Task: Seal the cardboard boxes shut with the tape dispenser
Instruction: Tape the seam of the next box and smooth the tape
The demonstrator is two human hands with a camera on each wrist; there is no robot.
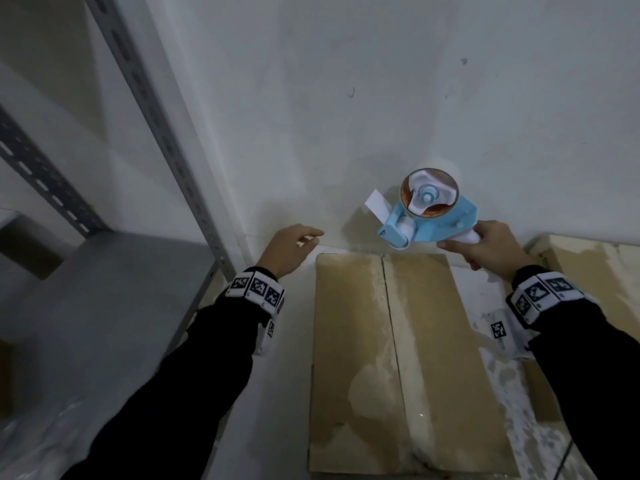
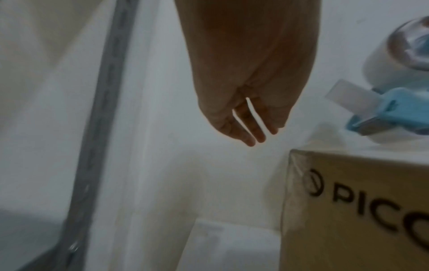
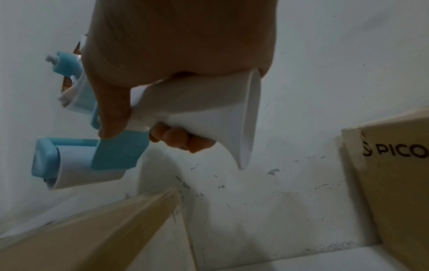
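A closed cardboard box (image 1: pixel 408 358) stands against the white wall, its two top flaps meeting at a centre seam. My right hand (image 1: pixel 491 245) grips the white handle (image 3: pixel 192 110) of a blue tape dispenser (image 1: pixel 433 216), held in the air just past the box's far edge. A short tab of tape (image 1: pixel 377 204) sticks out of its front. The left hand (image 1: pixel 294 245) hovers with relaxed fingers (image 2: pixel 250 133) beside the box's far left corner (image 2: pixel 299 157), holding nothing. A second box (image 1: pixel 595 289) sits to the right, printed PICO (image 3: pixel 399 154).
A grey metal shelving upright (image 1: pixel 162 126) and a grey shelf (image 1: pixel 104 289) stand to the left. The white wall (image 1: pixel 381 98) rises directly behind the boxes. A narrow gap of white floor (image 3: pixel 267 210) lies between the two boxes.
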